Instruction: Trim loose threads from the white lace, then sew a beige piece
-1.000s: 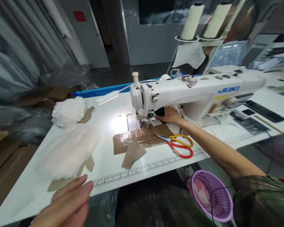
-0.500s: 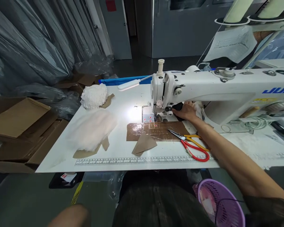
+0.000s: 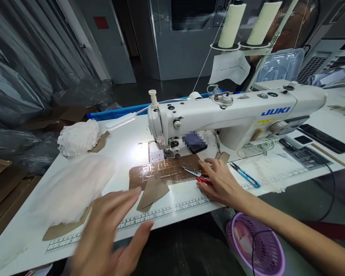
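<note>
My right hand (image 3: pixel 218 180) lies over the handles of the red-and-orange scissors (image 3: pixel 191 171), fingers spread on either side and covering most of the handles. The scissors' blades rest on a shiny brown plate (image 3: pixel 138 175) in front of the sewing machine's needle area. In the foreground, my left hand (image 3: pixel 109 234) is raised over the table's front edge, blurred, with thumb and fingers apart and nothing in it. Two brown cut pieces (image 3: pixel 153 193) overlap at the plate's front edge, just beyond the left fingertips. A dark flat object, partly pixelated (image 3: pixel 194 142), lies beneath the machine arm.
The white sewing machine (image 3: pixel 207 115) stands across the table. Blue thread snips (image 3: pixel 245 175) lie right of my right hand. Fluffy pale fabric (image 3: pixel 74 188) and a white frilly bundle (image 3: pixel 79 138) occupy the left. A purple basket (image 3: pixel 277 249) stands below the front edge.
My right hand has left the dark object under the machine arm and come forward onto the scissors. My left hand has risen into view from below. The view has swung right.
</note>
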A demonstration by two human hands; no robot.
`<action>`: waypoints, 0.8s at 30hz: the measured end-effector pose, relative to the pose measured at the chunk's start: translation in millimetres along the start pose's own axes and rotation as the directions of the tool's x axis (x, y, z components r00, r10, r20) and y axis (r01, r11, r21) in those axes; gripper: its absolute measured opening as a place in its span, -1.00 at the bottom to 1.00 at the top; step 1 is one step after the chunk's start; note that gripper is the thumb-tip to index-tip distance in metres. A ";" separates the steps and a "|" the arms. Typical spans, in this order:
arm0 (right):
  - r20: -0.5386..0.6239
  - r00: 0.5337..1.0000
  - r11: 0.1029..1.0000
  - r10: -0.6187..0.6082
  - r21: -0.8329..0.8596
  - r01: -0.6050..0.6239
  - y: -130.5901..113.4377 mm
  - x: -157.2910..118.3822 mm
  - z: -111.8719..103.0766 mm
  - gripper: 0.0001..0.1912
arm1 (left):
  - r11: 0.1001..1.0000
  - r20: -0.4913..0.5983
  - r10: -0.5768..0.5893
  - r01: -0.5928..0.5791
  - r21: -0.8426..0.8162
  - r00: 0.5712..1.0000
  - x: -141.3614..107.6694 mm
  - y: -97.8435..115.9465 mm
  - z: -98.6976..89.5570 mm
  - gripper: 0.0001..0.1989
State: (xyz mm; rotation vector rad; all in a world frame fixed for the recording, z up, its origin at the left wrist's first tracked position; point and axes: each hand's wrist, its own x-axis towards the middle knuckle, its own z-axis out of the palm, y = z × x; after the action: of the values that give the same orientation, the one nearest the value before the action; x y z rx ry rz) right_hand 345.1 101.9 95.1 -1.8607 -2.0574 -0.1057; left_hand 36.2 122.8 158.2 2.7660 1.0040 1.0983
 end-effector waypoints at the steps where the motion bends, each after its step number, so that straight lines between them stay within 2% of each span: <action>1: -0.004 1.000 1.000 0.014 -0.018 -0.014 -0.6 -9.0 1.9 -0.46 | 1.000 0.062 0.006 -0.007 0.008 0.998 5.1 -5.1 12.7 -0.49; 4: -0.017 0.999 0.999 0.030 -0.041 -0.031 0.3 -19.3 7.2 -0.50 | 0.996 0.261 0.047 -0.065 0.061 0.964 7.1 -22.8 48.9 -0.57; 6: -0.010 1.000 1.000 0.012 -0.028 -0.013 1.3 -17.4 8.7 -0.51 | 0.993 0.304 0.074 -0.098 0.066 0.950 2.3 -30.8 64.4 -0.64; 9: 0.003 1.000 1.000 -0.016 0.014 0.016 1.4 -12.5 10.0 -0.57 | 0.989 0.324 0.132 -0.147 0.022 0.937 -1.4 -32.0 74.8 -0.69; 12: 0.014 1.000 0.999 -0.024 0.042 0.024 0.3 -10.3 11.7 -0.61 | 0.972 0.285 0.222 -0.234 0.010 0.932 4.5 -26.3 81.4 -0.69; 16: 0.022 0.999 0.999 -0.037 0.034 0.036 4.7 -5.8 10.2 -0.60 | 0.945 0.290 0.309 -0.326 0.011 0.906 20.4 -19.7 92.3 -0.56; 19: 0.002 1.000 0.999 -0.031 -0.022 0.031 19.4 2.8 5.4 -0.60 | 0.931 0.318 0.350 -0.366 -0.009 0.881 33.6 -15.1 101.4 -0.52; 24: 0.028 0.994 0.994 -0.105 0.012 0.104 49.3 15.0 -1.2 -0.63 | 0.906 0.336 0.410 -0.421 -0.041 0.848 56.9 -7.6 121.6 -0.67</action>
State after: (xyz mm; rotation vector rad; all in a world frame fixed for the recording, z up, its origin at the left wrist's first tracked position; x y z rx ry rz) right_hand 392.4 122.1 91.8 -1.7578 -2.1707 -0.0947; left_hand 138.2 187.9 99.7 3.1356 0.3949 0.5789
